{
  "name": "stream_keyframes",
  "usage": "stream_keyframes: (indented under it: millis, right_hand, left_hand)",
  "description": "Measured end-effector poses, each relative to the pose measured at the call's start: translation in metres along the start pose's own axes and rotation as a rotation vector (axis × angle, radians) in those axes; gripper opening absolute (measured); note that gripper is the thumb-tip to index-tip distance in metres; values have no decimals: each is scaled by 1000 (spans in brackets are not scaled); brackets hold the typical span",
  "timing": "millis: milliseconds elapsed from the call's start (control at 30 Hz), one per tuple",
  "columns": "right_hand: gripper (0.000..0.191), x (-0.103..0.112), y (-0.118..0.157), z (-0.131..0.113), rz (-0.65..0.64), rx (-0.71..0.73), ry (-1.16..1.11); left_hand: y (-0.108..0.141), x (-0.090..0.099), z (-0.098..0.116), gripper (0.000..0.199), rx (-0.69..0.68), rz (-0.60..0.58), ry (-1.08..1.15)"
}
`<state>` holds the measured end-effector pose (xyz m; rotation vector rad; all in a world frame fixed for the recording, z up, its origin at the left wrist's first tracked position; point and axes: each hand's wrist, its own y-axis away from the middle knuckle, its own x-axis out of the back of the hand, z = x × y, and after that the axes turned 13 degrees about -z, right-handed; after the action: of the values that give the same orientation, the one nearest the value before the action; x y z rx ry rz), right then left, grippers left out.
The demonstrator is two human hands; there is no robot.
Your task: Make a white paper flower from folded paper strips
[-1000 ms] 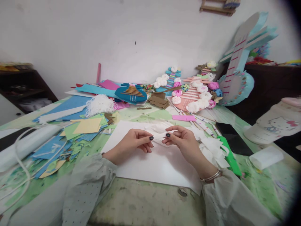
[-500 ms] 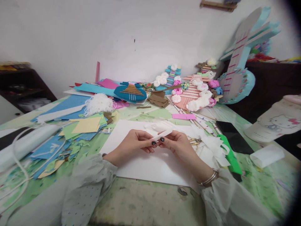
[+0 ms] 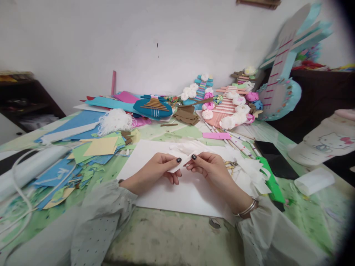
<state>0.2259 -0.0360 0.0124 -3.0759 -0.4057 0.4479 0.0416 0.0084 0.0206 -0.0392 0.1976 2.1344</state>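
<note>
Head view: we hold both forearms angled inward, the hands meeting over the white sheet (image 3: 155, 194). Our left hand (image 3: 156, 169) comes in from the lower left, its thumb on top of the small white paper strip (image 3: 181, 163) and its fingers bent beneath. Our right hand (image 3: 215, 170) mirrors it, thumb and forefinger closed on the strip's other end, the remaining fingers loosely curled. The strip slants between our fingertips, above the sheet. Just beside our right hand lie scissors (image 3: 230, 166) with gold-coloured handles, partly hidden.
</note>
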Motion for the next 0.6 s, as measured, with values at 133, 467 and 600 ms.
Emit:
stream_keyframes:
  millis: [133,467,600]
  right_hand:
    - [23,-1,0,-2,25,10,1]
    - [21,0,0,1,-11,8,9]
    - [22,-1,0,1,4,-12,61]
  left_hand:
    - [-1,3,-4,29,6,-60,-12]
    - [-1,5,-5,30,21,-18,-10]
    - [-2,4,-5,29,22,-11,-14]
